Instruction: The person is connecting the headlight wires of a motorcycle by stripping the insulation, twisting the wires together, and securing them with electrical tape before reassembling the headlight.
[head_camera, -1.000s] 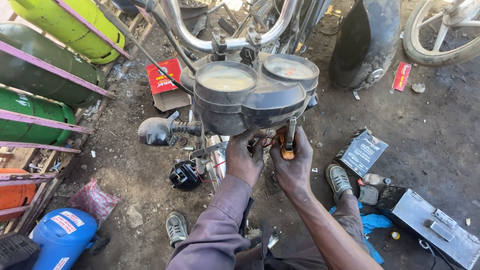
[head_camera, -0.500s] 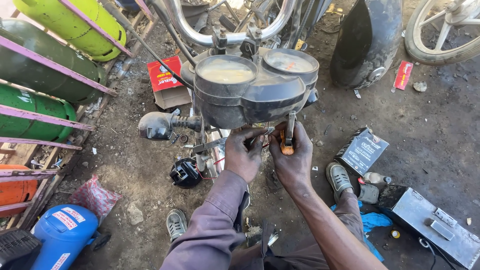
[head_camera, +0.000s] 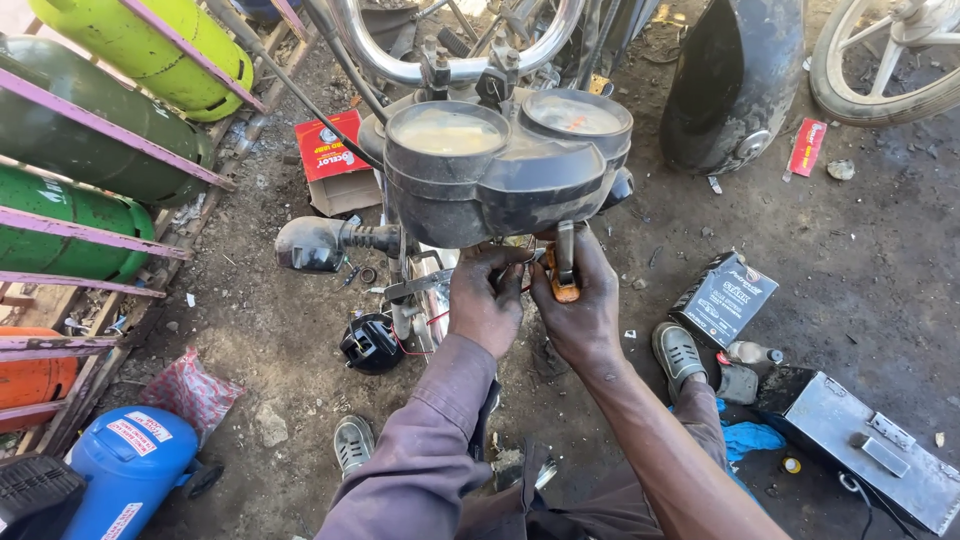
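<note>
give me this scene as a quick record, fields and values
setting: dirt ground, outdoor repair spot
main object: motorcycle instrument cluster, two round gauges
left hand: under the cluster, at the wires
right hand: holds an orange-handled tool upright under the cluster
left side: green gas cylinders in a rack
right side: grey metal box, black carton

Black gauge housing (head_camera: 500, 195), orange tool handle (head_camera: 565, 290), green cylinders (head_camera: 70, 215), blue tank (head_camera: 125, 470).

Two round gauges (head_camera: 447, 132) (head_camera: 575, 114) far centre on one instrument cluster. Two hands: left hand (head_camera: 486, 305), right hand (head_camera: 580, 300). One screwdriver (head_camera: 565, 262). Three green gas cylinders (head_camera: 140, 45) far left. Two grey shoes (head_camera: 678, 352) near. One blue compressor tank (head_camera: 125, 470) near left.
</note>
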